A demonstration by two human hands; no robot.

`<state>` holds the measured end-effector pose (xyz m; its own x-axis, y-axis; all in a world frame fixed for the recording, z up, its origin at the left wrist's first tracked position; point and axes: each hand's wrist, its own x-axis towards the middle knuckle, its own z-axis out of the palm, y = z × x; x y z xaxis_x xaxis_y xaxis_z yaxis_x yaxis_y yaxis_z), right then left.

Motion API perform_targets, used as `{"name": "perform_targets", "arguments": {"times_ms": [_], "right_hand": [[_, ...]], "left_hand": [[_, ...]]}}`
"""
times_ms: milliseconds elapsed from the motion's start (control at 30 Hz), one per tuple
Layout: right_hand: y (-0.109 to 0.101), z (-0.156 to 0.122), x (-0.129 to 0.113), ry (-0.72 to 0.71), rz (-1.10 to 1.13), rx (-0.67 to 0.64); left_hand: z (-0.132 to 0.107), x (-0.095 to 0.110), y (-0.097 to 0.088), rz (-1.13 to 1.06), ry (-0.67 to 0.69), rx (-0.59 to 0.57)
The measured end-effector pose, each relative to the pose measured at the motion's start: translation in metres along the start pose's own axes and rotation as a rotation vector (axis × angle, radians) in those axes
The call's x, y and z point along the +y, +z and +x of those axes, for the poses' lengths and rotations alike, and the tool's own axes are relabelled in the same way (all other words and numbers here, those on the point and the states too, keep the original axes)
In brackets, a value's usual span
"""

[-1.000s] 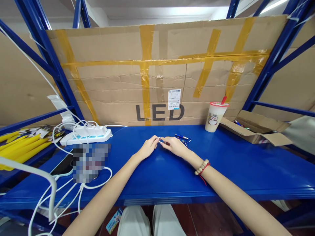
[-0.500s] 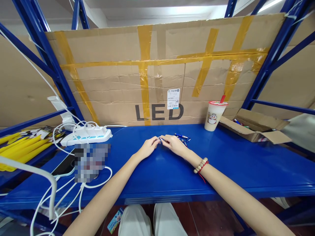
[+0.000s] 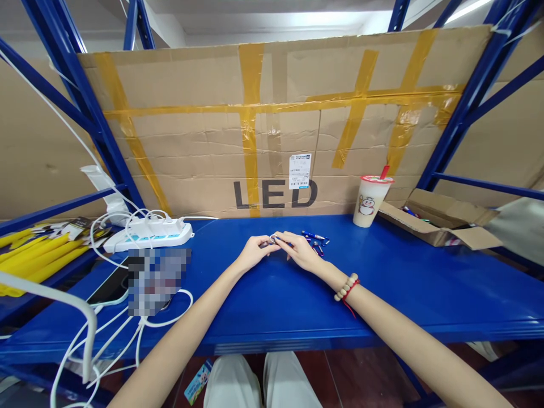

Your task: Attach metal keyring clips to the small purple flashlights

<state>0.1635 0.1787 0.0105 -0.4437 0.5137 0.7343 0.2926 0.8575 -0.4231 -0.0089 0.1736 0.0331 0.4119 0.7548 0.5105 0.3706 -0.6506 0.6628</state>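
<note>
Over the blue shelf top [image 3: 272, 300], my left hand [image 3: 254, 253] and my right hand [image 3: 298, 249] meet at the fingertips. Both are pinched around a small shiny piece [image 3: 272, 240], mostly covered by the fingers and too small to name. A bracelet of pale beads [image 3: 347, 286] with a red cord circles my right wrist. Just behind and right of my right hand lie several small blue, pen-like parts [image 3: 314, 236], some partly hidden by that hand.
A lidded drink cup [image 3: 366, 204] with a red straw stands back right, beside an open cardboard box [image 3: 446, 226]. On the left are a white power strip [image 3: 148, 232], a phone [image 3: 108, 286] and looping white cables. A taped cardboard panel [image 3: 204, 147] rises behind.
The fingers of both hands have shifted slightly around the small piece, and the left fingers have spread a little. More of the parts behind my right hand shows now.
</note>
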Motion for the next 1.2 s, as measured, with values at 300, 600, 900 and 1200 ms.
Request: {"name": "perform_targets", "arguments": {"times_ms": [300, 600, 900, 1200], "right_hand": [[0.003, 0.005, -0.005, 0.161, 0.306, 0.179], [0.002, 0.005, -0.005, 0.173, 0.273, 0.187], [0.001, 0.005, 0.014, 0.209, 0.085, 0.075], [-0.004, 0.001, 0.007, 0.168, -0.363, -0.011]], "left_hand": [[0.002, 0.011, 0.006, -0.210, -0.102, 0.148], [0.000, 0.012, 0.007, -0.206, -0.134, 0.121], [0.002, 0.005, 0.005, -0.104, -0.175, 0.067], [0.001, 0.003, -0.003, -0.060, -0.181, 0.080]]}}
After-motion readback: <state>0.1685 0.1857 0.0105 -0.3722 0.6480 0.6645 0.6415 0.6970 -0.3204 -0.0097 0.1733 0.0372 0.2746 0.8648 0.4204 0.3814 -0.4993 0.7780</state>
